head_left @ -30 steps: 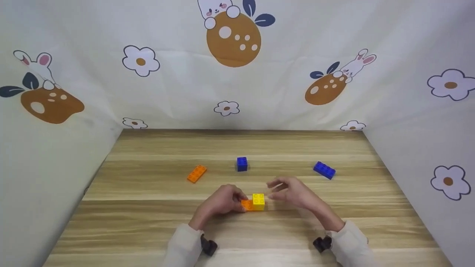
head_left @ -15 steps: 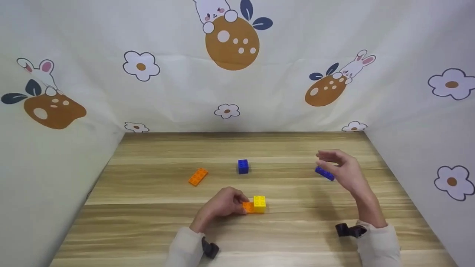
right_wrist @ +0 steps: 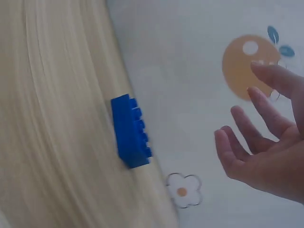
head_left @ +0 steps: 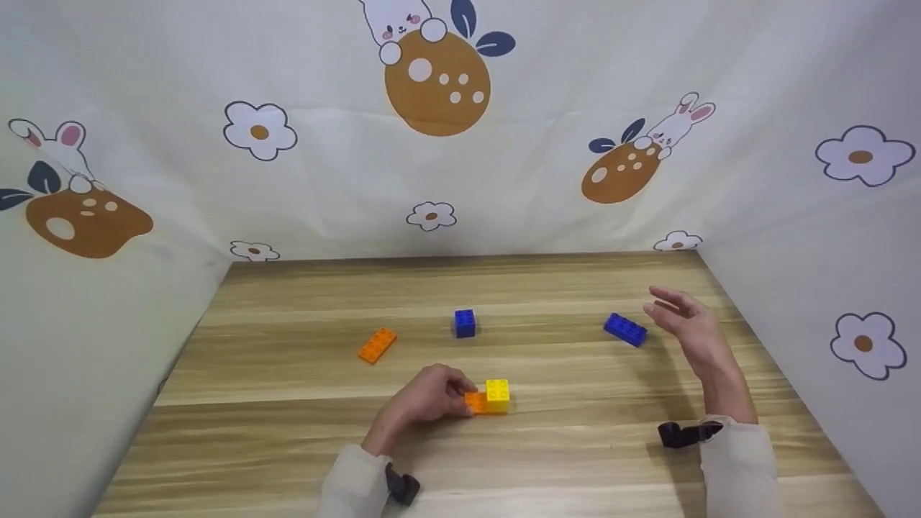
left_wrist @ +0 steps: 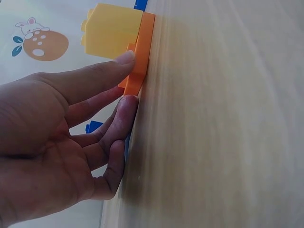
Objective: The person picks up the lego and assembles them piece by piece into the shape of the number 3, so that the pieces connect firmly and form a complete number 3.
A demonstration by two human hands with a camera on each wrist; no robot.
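Note:
In the head view my left hand [head_left: 430,394] pinches the left end of a flat orange building brick [head_left: 475,403] on the table. A yellow square brick [head_left: 497,395] stands on that brick's right end. The left wrist view shows the thumb against the orange brick [left_wrist: 142,52], with the yellow brick [left_wrist: 114,31] fixed to its studs. My right hand [head_left: 694,334] hovers with relaxed fingers to the right of a long blue brick [head_left: 625,329], holding nothing. In the right wrist view the blue brick [right_wrist: 129,132] lies apart from the fingers.
A small blue brick [head_left: 465,324] sits behind the joined bricks. To its left lies another flat orange brick [head_left: 378,345]. A printed cloth [head_left: 532,180] with rabbits and flowers walls the wooden table [head_left: 561,460] at the back and both sides.
My right hand has left the yellow brick's side, passed over the long blue brick and moved to its right. The left hand keeps its pinch on the orange brick.

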